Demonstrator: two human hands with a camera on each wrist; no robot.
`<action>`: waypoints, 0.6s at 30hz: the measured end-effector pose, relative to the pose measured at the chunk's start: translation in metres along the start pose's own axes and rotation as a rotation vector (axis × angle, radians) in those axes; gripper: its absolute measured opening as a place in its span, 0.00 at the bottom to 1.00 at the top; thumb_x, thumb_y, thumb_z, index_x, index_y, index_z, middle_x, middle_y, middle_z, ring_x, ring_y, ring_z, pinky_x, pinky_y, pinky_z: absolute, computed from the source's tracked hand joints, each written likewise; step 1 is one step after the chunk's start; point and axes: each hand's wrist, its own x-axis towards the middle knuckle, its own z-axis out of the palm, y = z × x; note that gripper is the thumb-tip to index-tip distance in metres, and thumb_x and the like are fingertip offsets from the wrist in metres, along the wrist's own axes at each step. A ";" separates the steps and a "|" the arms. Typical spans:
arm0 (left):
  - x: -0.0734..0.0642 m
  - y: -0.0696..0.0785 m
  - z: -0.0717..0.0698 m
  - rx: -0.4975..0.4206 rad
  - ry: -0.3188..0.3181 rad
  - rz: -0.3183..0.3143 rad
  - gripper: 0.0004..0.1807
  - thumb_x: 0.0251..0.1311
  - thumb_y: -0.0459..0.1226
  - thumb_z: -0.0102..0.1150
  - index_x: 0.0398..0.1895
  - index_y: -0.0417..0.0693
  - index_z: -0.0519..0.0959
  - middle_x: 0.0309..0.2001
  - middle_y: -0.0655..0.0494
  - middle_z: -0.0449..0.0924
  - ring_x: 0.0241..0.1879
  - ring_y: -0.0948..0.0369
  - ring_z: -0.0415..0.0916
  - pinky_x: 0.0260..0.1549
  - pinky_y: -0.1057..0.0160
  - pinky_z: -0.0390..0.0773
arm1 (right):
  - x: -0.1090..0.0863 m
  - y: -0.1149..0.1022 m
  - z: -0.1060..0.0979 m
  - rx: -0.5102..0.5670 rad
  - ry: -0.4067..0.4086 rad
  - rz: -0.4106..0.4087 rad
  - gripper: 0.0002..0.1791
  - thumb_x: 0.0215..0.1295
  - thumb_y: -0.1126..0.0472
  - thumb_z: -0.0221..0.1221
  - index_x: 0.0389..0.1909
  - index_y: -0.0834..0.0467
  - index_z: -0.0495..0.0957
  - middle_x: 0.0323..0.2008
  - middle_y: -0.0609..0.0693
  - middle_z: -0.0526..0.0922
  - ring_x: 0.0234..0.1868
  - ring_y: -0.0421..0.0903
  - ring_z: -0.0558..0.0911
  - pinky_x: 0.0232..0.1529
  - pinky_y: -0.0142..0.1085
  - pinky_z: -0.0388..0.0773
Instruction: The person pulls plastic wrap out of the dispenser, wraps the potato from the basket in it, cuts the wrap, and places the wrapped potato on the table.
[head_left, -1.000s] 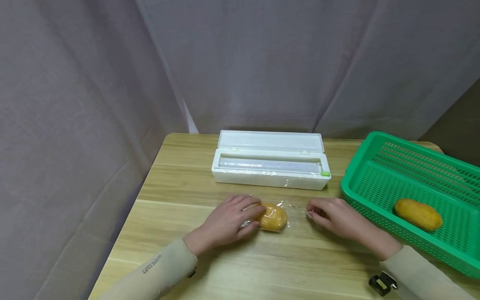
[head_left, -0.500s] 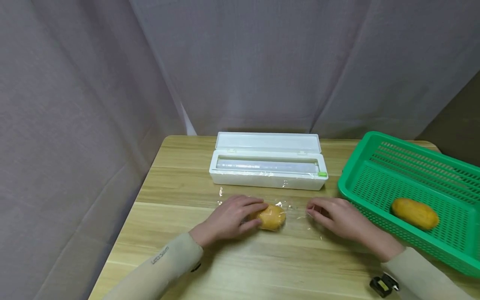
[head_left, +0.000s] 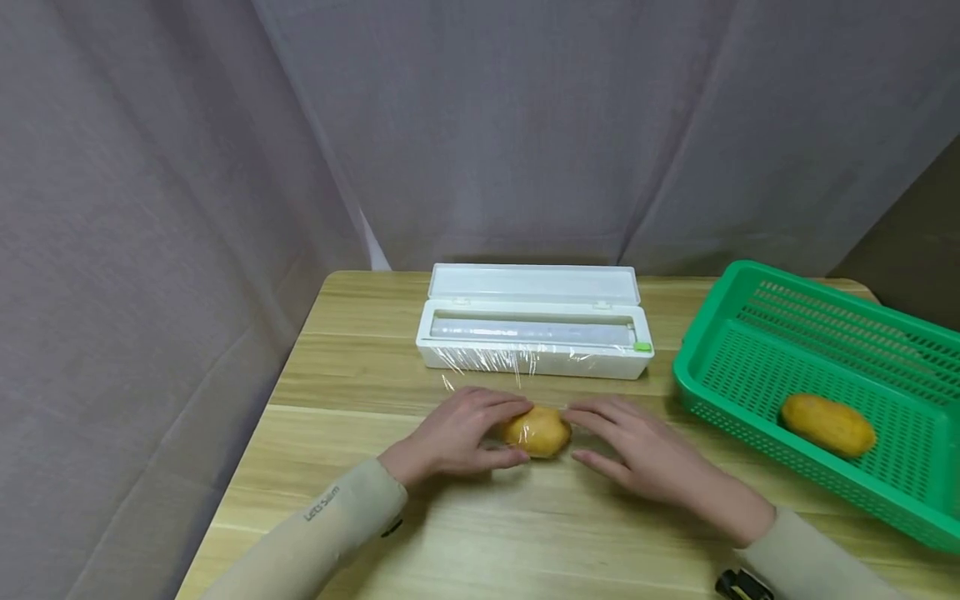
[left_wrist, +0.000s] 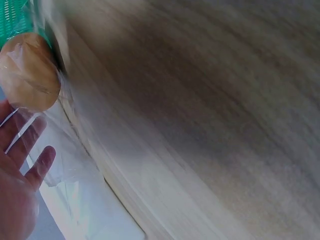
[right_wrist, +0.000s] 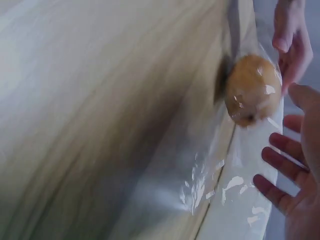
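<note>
A yellow mango (head_left: pixel 538 432) lies on the wooden table under clear cling film (right_wrist: pixel 235 185), which shows as shiny creases in both wrist views. My left hand (head_left: pixel 468 433) is at the mango's left end, fingers along its far side and thumb along its near side. Extended fingers of that hand show beside the wrapped fruit in the left wrist view. At the mango's right end is my right hand (head_left: pixel 637 446), its fingers spread and fairly straight. Film glints run from the mango toward the white cling film box (head_left: pixel 536 358), whose lid is up and whose roll shows inside.
A green plastic basket (head_left: pixel 693 387) stands on the right, holding a second mango (head_left: pixel 828 425). The box has a small green slider (head_left: pixel 642 347) at its right end. A grey curtain (head_left: pixel 487 133) hangs behind the wooden table (head_left: pixel 360 333).
My right hand has let go of the film edge on the right and moved left to the mango. My left hand stays at the mango's left end, its thumb slightly farther out.
</note>
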 end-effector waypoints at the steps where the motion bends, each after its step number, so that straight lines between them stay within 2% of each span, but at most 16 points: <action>1: 0.000 0.000 0.000 0.003 -0.006 -0.005 0.40 0.66 0.64 0.66 0.74 0.54 0.77 0.70 0.59 0.80 0.69 0.59 0.76 0.72 0.52 0.72 | 0.001 -0.002 0.003 0.007 -0.019 0.009 0.29 0.71 0.48 0.69 0.69 0.55 0.80 0.64 0.53 0.83 0.64 0.58 0.82 0.61 0.60 0.82; 4: 0.001 0.000 -0.001 0.007 -0.023 -0.011 0.43 0.63 0.66 0.67 0.75 0.53 0.75 0.71 0.58 0.79 0.70 0.58 0.76 0.73 0.53 0.71 | 0.003 -0.004 0.009 0.025 -0.055 0.050 0.32 0.71 0.47 0.70 0.71 0.56 0.78 0.64 0.55 0.83 0.64 0.59 0.82 0.63 0.61 0.80; 12: 0.004 -0.001 -0.001 0.054 -0.065 -0.046 0.50 0.60 0.71 0.66 0.79 0.54 0.71 0.73 0.59 0.76 0.71 0.57 0.70 0.74 0.53 0.67 | 0.007 0.000 0.018 0.052 -0.086 0.117 0.35 0.71 0.46 0.70 0.72 0.59 0.75 0.64 0.59 0.83 0.64 0.61 0.82 0.64 0.61 0.79; 18: 0.007 -0.003 0.001 0.076 -0.056 -0.067 0.50 0.59 0.72 0.66 0.79 0.56 0.71 0.72 0.59 0.76 0.69 0.56 0.70 0.72 0.51 0.68 | 0.013 -0.001 0.017 0.094 -0.136 0.203 0.37 0.72 0.45 0.68 0.75 0.57 0.73 0.68 0.60 0.80 0.67 0.63 0.80 0.65 0.64 0.77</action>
